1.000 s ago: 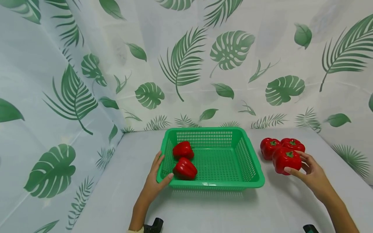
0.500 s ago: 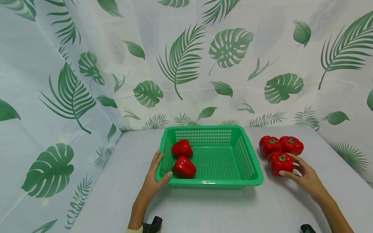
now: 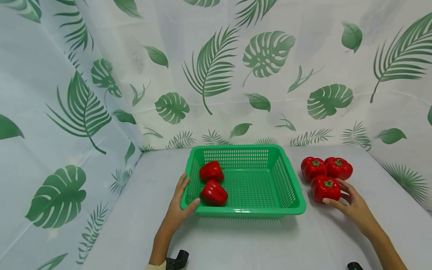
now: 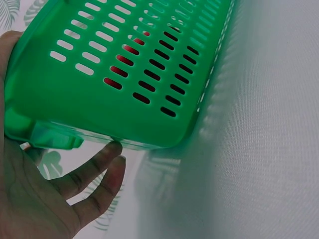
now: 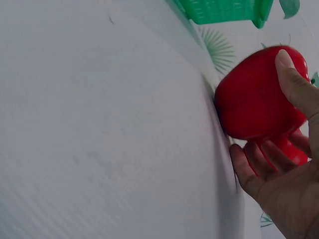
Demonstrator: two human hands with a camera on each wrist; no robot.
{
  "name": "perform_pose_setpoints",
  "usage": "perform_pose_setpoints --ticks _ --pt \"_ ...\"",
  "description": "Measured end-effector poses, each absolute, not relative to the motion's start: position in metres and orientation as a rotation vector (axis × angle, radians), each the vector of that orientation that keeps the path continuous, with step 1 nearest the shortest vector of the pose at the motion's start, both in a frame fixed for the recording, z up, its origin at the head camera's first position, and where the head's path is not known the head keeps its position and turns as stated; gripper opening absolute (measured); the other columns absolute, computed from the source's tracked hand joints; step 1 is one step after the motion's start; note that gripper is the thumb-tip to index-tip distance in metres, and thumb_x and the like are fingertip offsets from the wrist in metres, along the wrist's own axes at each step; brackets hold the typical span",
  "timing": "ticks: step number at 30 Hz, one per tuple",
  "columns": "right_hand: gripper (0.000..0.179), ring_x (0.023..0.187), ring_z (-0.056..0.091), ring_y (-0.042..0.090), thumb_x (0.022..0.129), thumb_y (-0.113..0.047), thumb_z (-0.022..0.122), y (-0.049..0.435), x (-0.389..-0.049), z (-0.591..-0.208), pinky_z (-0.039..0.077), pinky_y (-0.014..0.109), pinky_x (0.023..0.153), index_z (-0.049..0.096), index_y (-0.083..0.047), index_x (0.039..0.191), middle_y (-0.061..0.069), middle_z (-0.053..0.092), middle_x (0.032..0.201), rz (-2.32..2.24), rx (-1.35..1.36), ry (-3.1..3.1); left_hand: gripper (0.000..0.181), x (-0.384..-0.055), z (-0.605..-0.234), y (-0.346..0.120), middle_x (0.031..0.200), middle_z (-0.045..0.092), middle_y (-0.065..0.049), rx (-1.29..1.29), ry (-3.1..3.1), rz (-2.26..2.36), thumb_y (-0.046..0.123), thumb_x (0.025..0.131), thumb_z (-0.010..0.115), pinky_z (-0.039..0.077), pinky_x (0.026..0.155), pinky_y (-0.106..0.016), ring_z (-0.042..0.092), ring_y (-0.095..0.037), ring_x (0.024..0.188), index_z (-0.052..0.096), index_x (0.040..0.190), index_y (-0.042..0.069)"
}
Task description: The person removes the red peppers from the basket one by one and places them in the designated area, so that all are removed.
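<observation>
My right hand [image 3: 356,208] holds a red bell pepper [image 3: 325,189] between thumb and fingers, and the pepper stands upright on the table with its green stem up. In the right wrist view the thumb lies along this bell pepper [image 5: 259,94], and the fingertips are at its other side. Two more red bell peppers, one at the left [image 3: 312,169] and one at the right [image 3: 340,168], stand right behind it. My left hand [image 3: 176,210] grips the near left corner of a green plastic basket [image 3: 249,212]. Inside the basket, two red bell peppers [image 3: 214,193] lie on their sides along the left wall.
A white-covered table [image 3: 249,243] carries everything. Leaf-printed white sheets [image 3: 216,93] hang behind it and along both sides. A gap of bare table separates the basket's right wall from the peppers on the right.
Over the last second my right hand has brought its bell pepper down and slightly left, onto the table in front of the other two. My left hand keeps its place on the basket.
</observation>
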State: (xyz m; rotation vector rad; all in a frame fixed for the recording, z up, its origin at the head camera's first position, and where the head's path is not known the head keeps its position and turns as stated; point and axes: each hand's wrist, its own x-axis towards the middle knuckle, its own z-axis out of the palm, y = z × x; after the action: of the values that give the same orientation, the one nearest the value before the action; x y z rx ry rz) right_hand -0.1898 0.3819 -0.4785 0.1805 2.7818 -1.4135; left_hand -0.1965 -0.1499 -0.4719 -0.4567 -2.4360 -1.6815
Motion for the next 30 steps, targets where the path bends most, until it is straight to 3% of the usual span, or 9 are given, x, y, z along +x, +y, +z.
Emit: perform_pose_setpoints --ticks 5,7,12,15,17,21,30 --pt "0.101 0.126 0.028 0.059 0.090 -0.038 0.068 0.369 -0.190 -0.477 0.049 0.065 0.088 0.000 0.004 0.153 0.040 0.018 0.148 -1.446 0.280 2.855 0.073 -0.197 -0.472 -0.150 0.165 0.008 0.003 -0.457 -2.428 -1.691 0.028 0.092 0.065 0.022 0.113 -0.066 0.009 -0.029 0.152 0.028 0.155 0.018" --pt "0.101 0.124 0.028 0.057 0.090 -0.038 0.069 0.364 -0.191 -0.476 0.056 0.053 0.077 0.001 0.006 0.151 0.040 0.020 0.145 -1.441 0.314 2.894 0.074 -0.197 -0.472 -0.150 0.165 0.008 0.003 -0.458 -2.423 -1.695 0.028 0.092 0.065 0.021 0.114 -0.066 0.008 -0.029 0.152 0.027 0.155 0.018" --pt "0.100 0.122 0.030 0.055 0.088 -0.039 0.070 0.356 -0.193 -0.477 0.053 0.036 0.071 0.005 0.008 0.148 0.040 0.024 0.141 -1.414 0.377 2.944 0.074 -0.198 -0.473 -0.150 0.165 0.008 0.002 -0.466 -2.413 -1.703 0.026 0.092 0.065 0.021 0.113 -0.066 0.008 -0.030 0.152 0.027 0.155 0.016" --pt "0.100 0.122 0.029 0.055 0.088 -0.040 0.070 0.355 -0.192 -0.479 0.054 0.043 0.073 0.007 0.008 0.148 0.040 0.024 0.141 -1.410 0.385 2.952 0.073 -0.198 -0.473 -0.149 0.165 0.007 0.000 -0.468 -2.411 -1.715 0.023 0.092 0.064 0.021 0.113 -0.067 0.008 -0.031 0.152 0.027 0.155 0.016" --pt "0.099 0.123 0.029 0.056 0.088 -0.039 0.070 0.354 -0.192 -0.480 0.054 0.054 0.078 0.007 0.009 0.148 0.039 0.024 0.142 -1.418 0.373 2.955 0.073 -0.199 -0.473 -0.149 0.165 0.008 0.000 -0.469 -2.412 -1.718 0.022 0.092 0.064 0.021 0.113 -0.067 0.008 -0.031 0.152 0.027 0.155 0.016" --pt "0.099 0.125 0.028 0.057 0.089 -0.038 0.070 0.354 -0.193 -0.480 0.043 0.070 0.092 0.007 0.009 0.150 0.040 0.022 0.144 -1.442 0.332 2.945 0.073 -0.199 -0.473 -0.150 0.165 0.008 0.001 -0.470 -2.416 -1.708 0.023 0.092 0.064 0.022 0.113 -0.067 0.009 -0.031 0.152 0.028 0.155 0.016" --pt "0.098 0.127 0.028 0.059 0.091 -0.040 0.066 0.358 -0.192 -0.481 0.037 0.073 0.094 0.004 0.004 0.153 0.039 0.019 0.149 -1.476 0.307 2.892 0.072 -0.198 -0.473 -0.149 0.165 0.008 0.000 -0.469 -2.405 -1.712 0.020 0.092 0.064 0.024 0.112 -0.065 0.009 -0.031 0.152 0.028 0.155 0.016"
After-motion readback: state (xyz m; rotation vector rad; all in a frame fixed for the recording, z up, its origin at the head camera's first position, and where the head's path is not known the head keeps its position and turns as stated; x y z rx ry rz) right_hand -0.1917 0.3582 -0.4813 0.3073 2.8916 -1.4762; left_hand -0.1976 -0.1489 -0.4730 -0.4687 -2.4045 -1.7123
